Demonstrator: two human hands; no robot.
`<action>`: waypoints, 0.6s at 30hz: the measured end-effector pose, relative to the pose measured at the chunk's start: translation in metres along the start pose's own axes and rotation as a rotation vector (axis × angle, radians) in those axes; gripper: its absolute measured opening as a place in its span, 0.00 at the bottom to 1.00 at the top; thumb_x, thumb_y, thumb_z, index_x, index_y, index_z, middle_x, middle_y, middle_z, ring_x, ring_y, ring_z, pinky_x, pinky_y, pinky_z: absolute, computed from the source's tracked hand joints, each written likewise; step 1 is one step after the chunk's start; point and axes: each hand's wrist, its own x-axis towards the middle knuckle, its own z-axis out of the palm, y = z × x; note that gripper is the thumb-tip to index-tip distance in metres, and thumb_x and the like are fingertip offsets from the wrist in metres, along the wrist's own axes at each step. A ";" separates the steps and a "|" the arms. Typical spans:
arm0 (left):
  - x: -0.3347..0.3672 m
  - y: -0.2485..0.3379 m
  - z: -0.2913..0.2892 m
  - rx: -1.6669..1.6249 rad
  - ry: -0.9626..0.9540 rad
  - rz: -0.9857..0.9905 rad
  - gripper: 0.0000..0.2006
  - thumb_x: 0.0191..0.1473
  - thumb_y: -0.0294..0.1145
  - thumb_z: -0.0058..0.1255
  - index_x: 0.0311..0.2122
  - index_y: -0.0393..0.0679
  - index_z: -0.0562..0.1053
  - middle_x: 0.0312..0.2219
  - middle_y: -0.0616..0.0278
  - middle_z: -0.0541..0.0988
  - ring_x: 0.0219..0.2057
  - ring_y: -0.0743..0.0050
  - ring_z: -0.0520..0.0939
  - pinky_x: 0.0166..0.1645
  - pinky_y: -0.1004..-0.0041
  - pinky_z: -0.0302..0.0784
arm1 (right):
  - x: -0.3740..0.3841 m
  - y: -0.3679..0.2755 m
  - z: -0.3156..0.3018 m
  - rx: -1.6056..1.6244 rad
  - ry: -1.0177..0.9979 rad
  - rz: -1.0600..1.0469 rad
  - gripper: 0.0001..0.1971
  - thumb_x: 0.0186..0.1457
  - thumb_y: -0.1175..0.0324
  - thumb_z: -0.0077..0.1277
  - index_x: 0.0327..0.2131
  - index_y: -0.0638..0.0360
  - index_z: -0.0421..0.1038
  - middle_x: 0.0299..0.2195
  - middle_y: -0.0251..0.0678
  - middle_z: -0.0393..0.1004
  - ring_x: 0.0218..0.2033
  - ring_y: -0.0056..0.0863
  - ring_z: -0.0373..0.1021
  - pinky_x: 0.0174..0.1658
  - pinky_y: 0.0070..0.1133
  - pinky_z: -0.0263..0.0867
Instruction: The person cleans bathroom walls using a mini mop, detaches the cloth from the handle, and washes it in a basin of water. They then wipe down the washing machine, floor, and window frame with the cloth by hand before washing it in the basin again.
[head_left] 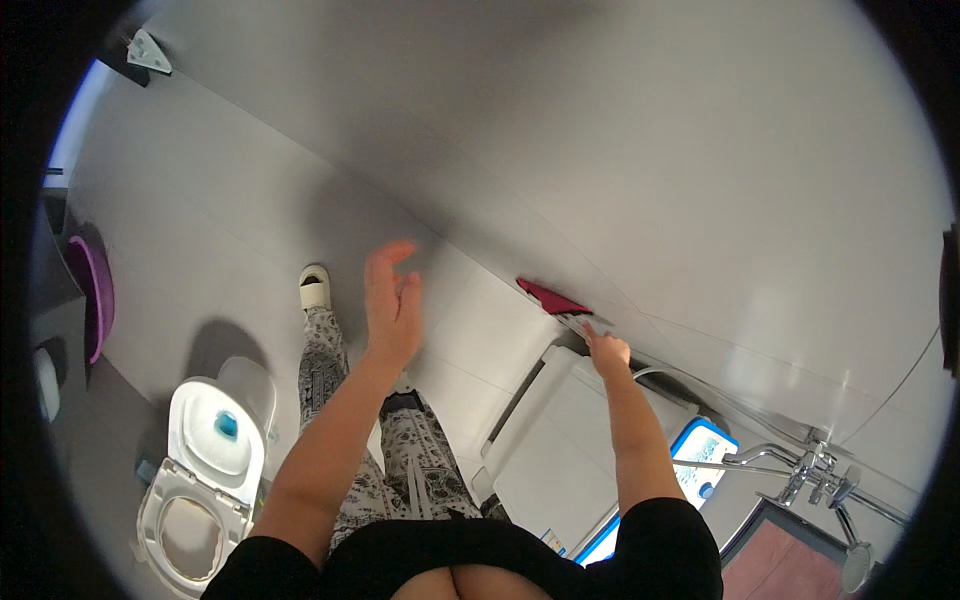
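Observation:
My left hand (394,310) is raised over the pale floor, its fingers slightly bent and apart, with nothing in it. My right hand (608,352) reaches to the wall above the back of a white washing machine (555,430). Its index finger points toward a thin pale strip (580,324) at the wall, while the other fingers are curled; whatever they may hold is too small to make out. Just beyond that fingertip, a dark red cloth (552,297) lies against the wall by the strip.
A white toilet (180,425) stands at the lower left with its lid up. Farther left is a purple basin (97,300). Chrome shower taps (815,465) and a hose project from the right wall, near the machine's blue-edged panel (705,450). My slippered foot (314,288) is on the floor.

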 end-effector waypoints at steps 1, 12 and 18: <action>0.002 -0.006 0.003 -0.006 0.028 0.018 0.16 0.55 0.26 0.41 0.50 0.42 0.64 0.49 0.56 0.67 0.50 0.61 0.67 0.53 0.65 0.63 | -0.008 0.012 0.007 -0.017 0.100 -0.010 0.33 0.56 0.51 0.49 0.63 0.24 0.46 0.41 0.44 0.73 0.32 0.40 0.76 0.34 0.33 0.72; -0.015 -0.001 0.054 -0.025 0.015 0.137 0.14 0.53 0.23 0.41 0.47 0.40 0.65 0.46 0.55 0.68 0.46 0.61 0.68 0.47 0.68 0.64 | -0.129 0.061 -0.115 0.145 0.904 -0.265 0.21 0.52 0.55 0.55 0.42 0.58 0.65 0.26 0.35 0.71 0.22 0.34 0.72 0.21 0.27 0.67; -0.014 0.004 0.054 -0.015 0.038 0.125 0.14 0.53 0.23 0.41 0.47 0.39 0.65 0.47 0.55 0.67 0.46 0.61 0.67 0.47 0.68 0.64 | -0.089 0.031 -0.078 0.252 0.871 -0.215 0.19 0.49 0.56 0.57 0.37 0.60 0.66 0.28 0.37 0.72 0.24 0.36 0.73 0.22 0.29 0.68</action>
